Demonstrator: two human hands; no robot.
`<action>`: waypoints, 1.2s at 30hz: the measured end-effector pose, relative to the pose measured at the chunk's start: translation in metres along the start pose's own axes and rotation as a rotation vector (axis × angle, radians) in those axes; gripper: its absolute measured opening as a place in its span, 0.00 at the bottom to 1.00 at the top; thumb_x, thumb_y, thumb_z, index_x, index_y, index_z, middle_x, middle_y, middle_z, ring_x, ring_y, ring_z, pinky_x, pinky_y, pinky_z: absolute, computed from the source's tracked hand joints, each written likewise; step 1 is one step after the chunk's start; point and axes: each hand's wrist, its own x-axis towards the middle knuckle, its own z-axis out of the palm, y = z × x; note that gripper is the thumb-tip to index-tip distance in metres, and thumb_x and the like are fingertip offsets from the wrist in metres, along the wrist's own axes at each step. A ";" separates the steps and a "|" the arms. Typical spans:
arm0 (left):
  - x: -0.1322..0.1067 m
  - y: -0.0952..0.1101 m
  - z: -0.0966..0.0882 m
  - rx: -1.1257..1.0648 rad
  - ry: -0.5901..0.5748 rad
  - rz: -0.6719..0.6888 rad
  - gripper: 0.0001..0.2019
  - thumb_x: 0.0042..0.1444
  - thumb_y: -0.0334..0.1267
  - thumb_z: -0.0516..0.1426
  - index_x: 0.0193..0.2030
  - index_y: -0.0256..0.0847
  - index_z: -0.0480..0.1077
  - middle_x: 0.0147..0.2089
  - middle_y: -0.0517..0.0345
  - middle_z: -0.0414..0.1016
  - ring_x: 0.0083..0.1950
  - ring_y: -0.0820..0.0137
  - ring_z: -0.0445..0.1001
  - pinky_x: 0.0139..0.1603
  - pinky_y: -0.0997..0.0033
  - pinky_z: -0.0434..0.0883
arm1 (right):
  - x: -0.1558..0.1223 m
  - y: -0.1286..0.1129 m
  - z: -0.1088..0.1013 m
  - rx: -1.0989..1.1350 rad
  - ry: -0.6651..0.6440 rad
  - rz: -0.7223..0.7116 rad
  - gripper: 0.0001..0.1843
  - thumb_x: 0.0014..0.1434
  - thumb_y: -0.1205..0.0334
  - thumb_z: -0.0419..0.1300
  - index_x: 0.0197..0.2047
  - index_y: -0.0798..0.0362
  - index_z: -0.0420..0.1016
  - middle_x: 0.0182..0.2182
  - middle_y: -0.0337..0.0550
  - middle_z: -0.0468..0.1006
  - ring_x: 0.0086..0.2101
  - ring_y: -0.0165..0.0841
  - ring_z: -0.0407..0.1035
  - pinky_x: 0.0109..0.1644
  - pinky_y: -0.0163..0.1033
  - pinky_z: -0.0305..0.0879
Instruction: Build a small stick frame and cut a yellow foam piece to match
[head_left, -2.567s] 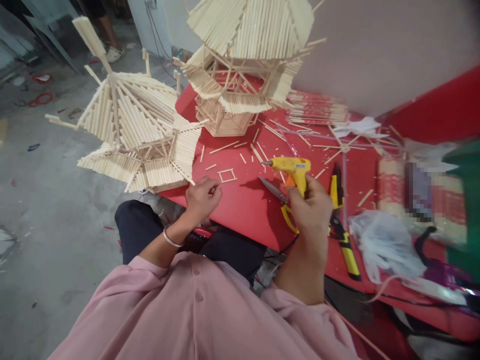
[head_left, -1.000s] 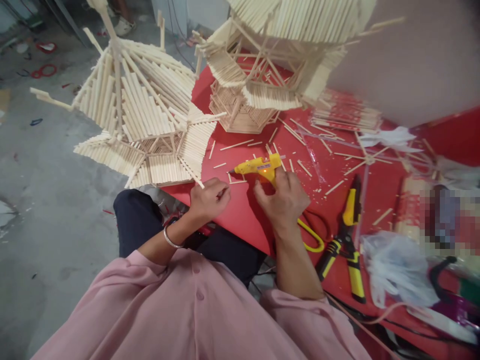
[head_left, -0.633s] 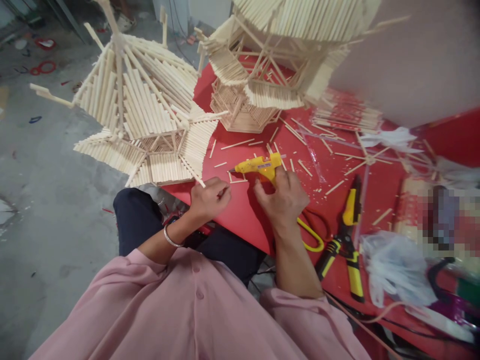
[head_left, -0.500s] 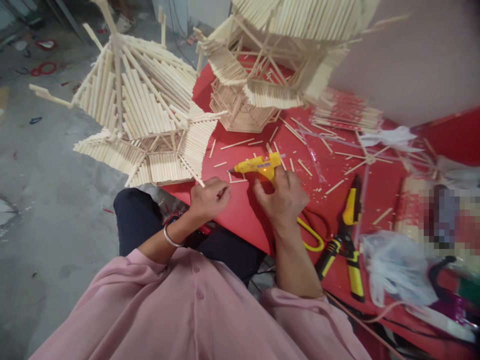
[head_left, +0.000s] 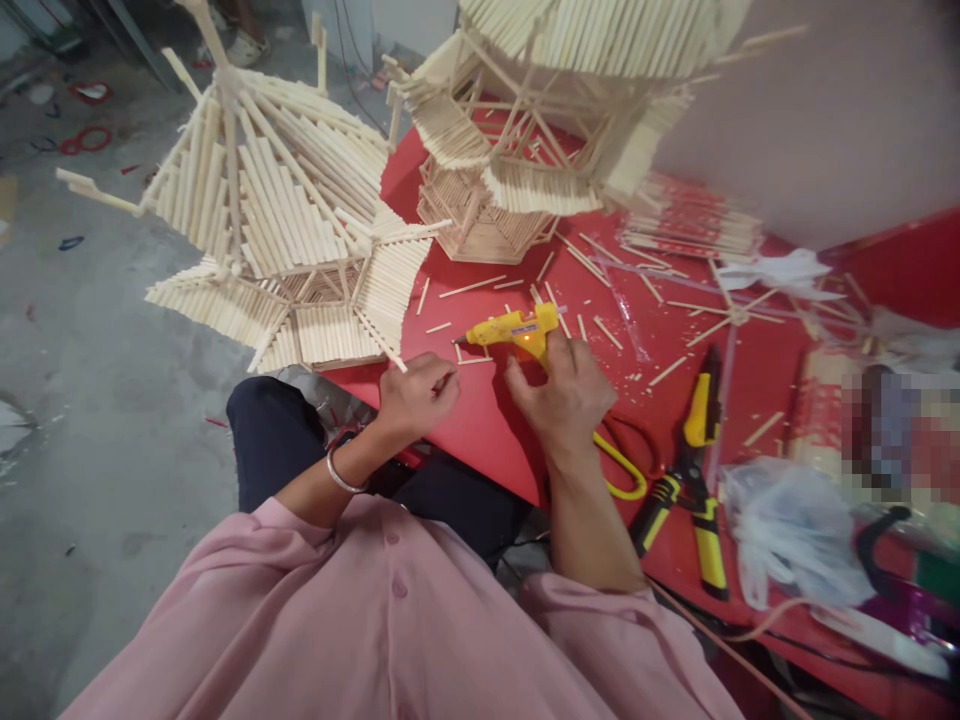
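My right hand (head_left: 574,395) is wrapped round the handle of a yellow glue gun (head_left: 517,328). A small orange light glows on its side, and its nozzle points left. Close under the nozzle, a small frame of thin sticks (head_left: 474,361) lies on the red table (head_left: 480,405). My left hand (head_left: 418,398) is closed at the table's near edge, left of that frame; what its fingers hold, if anything, is hidden. Just beyond it, a roof corner of the left stick model (head_left: 315,335) reaches toward its knuckles.
Another tiered stick model (head_left: 487,215) stands at the back. Loose sticks and a joined star of sticks (head_left: 739,315) lie to the right. Yellow-and-black pliers (head_left: 697,480), a yellow-handled tool (head_left: 626,480) and a clear plastic bag (head_left: 795,530) sit near my right forearm.
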 end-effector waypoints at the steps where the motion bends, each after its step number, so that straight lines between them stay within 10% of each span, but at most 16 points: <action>1: 0.000 0.000 0.000 0.002 -0.002 -0.002 0.10 0.59 0.35 0.56 0.29 0.40 0.75 0.26 0.60 0.73 0.26 0.77 0.68 0.28 0.76 0.60 | 0.000 0.000 0.000 0.001 0.001 -0.002 0.30 0.60 0.45 0.56 0.58 0.57 0.72 0.39 0.53 0.77 0.34 0.39 0.70 0.32 0.39 0.57; 36: 0.001 0.001 0.000 0.000 -0.013 -0.020 0.10 0.59 0.35 0.55 0.29 0.40 0.75 0.27 0.59 0.74 0.26 0.77 0.67 0.28 0.76 0.60 | 0.000 0.005 -0.003 0.063 -0.017 0.112 0.29 0.58 0.49 0.57 0.58 0.57 0.73 0.42 0.57 0.77 0.40 0.44 0.71 0.37 0.43 0.65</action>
